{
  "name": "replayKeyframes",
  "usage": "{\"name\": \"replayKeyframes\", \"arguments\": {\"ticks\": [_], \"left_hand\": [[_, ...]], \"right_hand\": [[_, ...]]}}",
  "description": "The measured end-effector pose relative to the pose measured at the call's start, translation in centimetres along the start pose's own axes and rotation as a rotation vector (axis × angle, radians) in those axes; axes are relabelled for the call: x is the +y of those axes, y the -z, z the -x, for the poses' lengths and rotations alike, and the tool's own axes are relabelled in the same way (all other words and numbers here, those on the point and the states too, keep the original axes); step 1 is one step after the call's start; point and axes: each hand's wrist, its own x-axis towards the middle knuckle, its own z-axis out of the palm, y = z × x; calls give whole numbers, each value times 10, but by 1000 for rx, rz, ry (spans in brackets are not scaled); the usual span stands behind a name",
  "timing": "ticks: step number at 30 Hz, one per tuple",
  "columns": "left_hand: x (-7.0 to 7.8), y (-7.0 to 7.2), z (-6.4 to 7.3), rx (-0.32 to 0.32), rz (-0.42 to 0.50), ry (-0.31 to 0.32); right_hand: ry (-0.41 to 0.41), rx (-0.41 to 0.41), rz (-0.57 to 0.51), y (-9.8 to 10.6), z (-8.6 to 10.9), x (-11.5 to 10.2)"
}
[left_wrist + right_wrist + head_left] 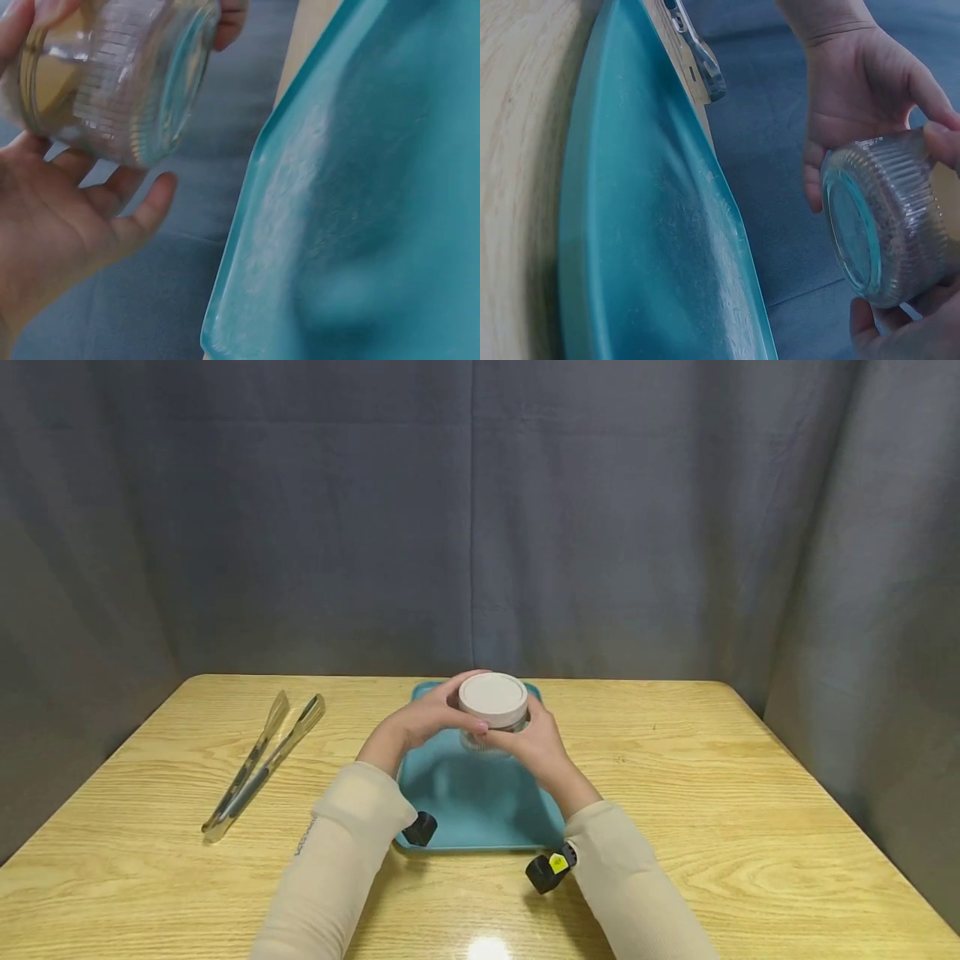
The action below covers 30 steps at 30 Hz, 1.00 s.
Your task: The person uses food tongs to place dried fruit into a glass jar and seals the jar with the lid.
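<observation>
Both hands hold a clear ribbed jar [904,217] with a white lid [493,695] above a teal tray [480,802]. My left hand [423,718] grips its left side, thumb across the front at the lid's edge. On the right side, my right hand [542,743] grips it, the two thumbs meeting in front. In the left wrist view, the lower fingers of the left hand [67,210] spread beneath the tilted-looking jar. The jar's base faces the tray in both wrist views. Its contents are blurred behind the ribs.
Metal tongs [258,772] lie on the wooden table [735,827] left of the tray, their tips toward the back. Grey curtains [480,527] hang behind the table and along both sides. Black wrist cameras sit under both sleeves.
</observation>
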Motion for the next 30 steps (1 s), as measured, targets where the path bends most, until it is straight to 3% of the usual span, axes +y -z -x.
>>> {"name": "replayKeyframes", "arguments": {"ticks": [4,7,9,15,18,21,24,27,30], "left_hand": [[-2,5,4,-44,27,21],[-3,3,9,5,-3,30],[-1,-2,13,87,-39,19],[10,-36,15,461,-200,-70],[11,-56,12,584,-291,-105],[9,-71,5,707,-372,-107],[6,-81,-1,843,-433,-65],[5,-86,-5,928,-448,-18],[4,-84,-6,940,-456,-6]], "right_hand": [[-15,-36,-24,-1,2,1],[-4,-26,-19,-3,2,3],[14,6,-8,-3,2,4],[42,117,54,-4,-2,4],[73,155,80,-5,-3,2],[127,214,140,-8,-4,0],[138,267,222,-12,-4,-2],[115,294,273,-15,-4,-3],[91,281,256,-17,-3,-3]]}}
